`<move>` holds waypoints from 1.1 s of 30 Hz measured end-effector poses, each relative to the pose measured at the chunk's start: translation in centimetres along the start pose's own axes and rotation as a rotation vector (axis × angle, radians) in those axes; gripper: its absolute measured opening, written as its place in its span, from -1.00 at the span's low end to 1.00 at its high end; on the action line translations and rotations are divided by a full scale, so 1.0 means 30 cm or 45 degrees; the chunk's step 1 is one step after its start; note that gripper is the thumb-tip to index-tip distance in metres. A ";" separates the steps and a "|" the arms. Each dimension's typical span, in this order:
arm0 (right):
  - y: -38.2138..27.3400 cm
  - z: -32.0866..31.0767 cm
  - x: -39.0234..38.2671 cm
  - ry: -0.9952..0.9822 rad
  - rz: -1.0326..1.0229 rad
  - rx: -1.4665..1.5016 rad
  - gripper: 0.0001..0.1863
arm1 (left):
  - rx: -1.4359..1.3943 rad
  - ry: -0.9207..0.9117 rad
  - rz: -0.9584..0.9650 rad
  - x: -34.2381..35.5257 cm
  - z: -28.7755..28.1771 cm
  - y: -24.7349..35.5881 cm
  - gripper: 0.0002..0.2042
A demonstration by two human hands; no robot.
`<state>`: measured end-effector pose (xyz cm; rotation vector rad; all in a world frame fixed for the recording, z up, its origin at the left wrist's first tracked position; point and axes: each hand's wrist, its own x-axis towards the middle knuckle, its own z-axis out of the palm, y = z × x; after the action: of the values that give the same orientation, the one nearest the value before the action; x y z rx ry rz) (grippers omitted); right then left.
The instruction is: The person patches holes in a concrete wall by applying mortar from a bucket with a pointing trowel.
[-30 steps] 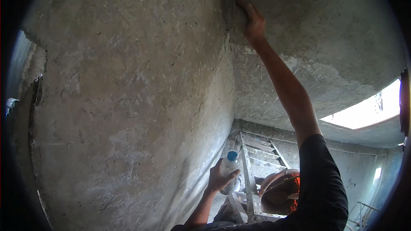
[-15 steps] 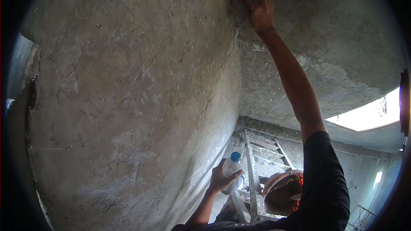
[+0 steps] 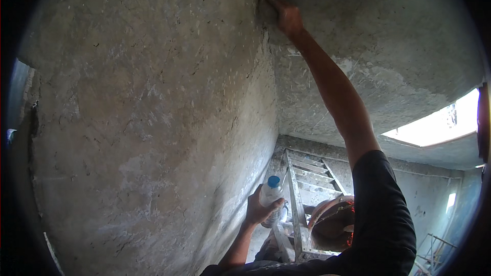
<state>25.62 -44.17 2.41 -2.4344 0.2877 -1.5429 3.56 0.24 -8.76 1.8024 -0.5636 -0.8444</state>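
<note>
At the lower centre of the head view, I find the bare left hand (image 3: 255,209) closed partway, its curl limited by the girth of a clear plastic bottle with a round blue cap (image 3: 269,193). Grip is around the body, one digit lying across the front. The cap is on, and the bottle leans slightly, cap end uppermost. I cannot determine its contents.

Higher up, the bare right hand (image 3: 290,19) is raised at the end of an outstretched arm. Its fingers extend to the dark seam where a broad, rough grey-brown plastered wall (image 3: 153,122) meets a darker grey cement surface (image 3: 368,36). The fingertips are in shadow; I cannot tell how far this hand is open, whether it holds a thin object, or whether it presses on the seam.

Just right of the bottle I record a pale, dirt-marked ladder with flat rungs (image 3: 295,202). Beside it sits a round, wide-mouthed container with a pale rim (image 3: 327,205), orange showing at its right edge and partly covered by a black short sleeve (image 3: 386,209). At far right, I note a bright white opening (image 3: 434,122) in the cement.
</note>
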 end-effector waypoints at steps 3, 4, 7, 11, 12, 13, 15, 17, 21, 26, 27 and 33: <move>0.025 -0.015 -0.070 -0.203 0.007 -0.054 -0.23 | -0.018 -0.002 0.046 0.013 -0.002 0.007 -0.50; 0.017 -0.028 -0.083 -0.233 0.001 -0.069 -0.24 | -0.001 0.014 0.051 0.020 -0.003 0.019 -0.51; -0.014 -0.074 -0.051 -0.179 0.022 -0.025 -0.27 | 0.014 0.030 0.051 0.045 -0.007 0.050 -0.52; -0.078 -0.107 0.066 -0.038 0.078 0.075 -0.29 | 0.009 0.047 0.108 0.052 0.002 0.072 -0.53; -0.068 -0.090 0.068 -0.032 0.077 0.077 -0.29 | -0.004 0.051 0.116 0.057 0.005 0.076 -0.54; -0.058 -0.065 0.059 -0.016 0.061 0.028 -0.30 | 0.000 0.053 0.120 0.058 0.008 0.079 -0.54; -0.037 -0.013 0.008 0.002 0.045 -0.014 -0.32 | 0.025 0.059 0.108 0.050 0.012 0.080 -0.55; 0.006 0.017 -0.076 0.015 -0.009 0.032 -0.33 | 0.029 0.052 0.134 0.048 0.008 0.085 -0.55; -0.001 -0.012 -0.156 -0.234 0.131 0.037 -0.37 | -0.011 0.035 0.093 0.029 0.006 0.093 -0.54; -0.096 -0.115 0.033 0.321 -0.044 0.225 -0.28 | -0.010 0.024 0.090 0.020 0.011 0.067 -0.55; -0.105 -0.122 0.070 0.318 -0.041 0.217 -0.28 | -0.022 0.009 0.094 0.025 0.014 0.066 -0.55; -0.015 -0.007 0.084 0.065 -0.004 -0.043 -0.29 | -0.035 0.008 0.096 0.033 0.020 0.076 -0.55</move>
<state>26.50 -44.51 4.81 -2.4247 0.3219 -1.6160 3.76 -1.66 -7.08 1.7475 -0.6095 -0.7908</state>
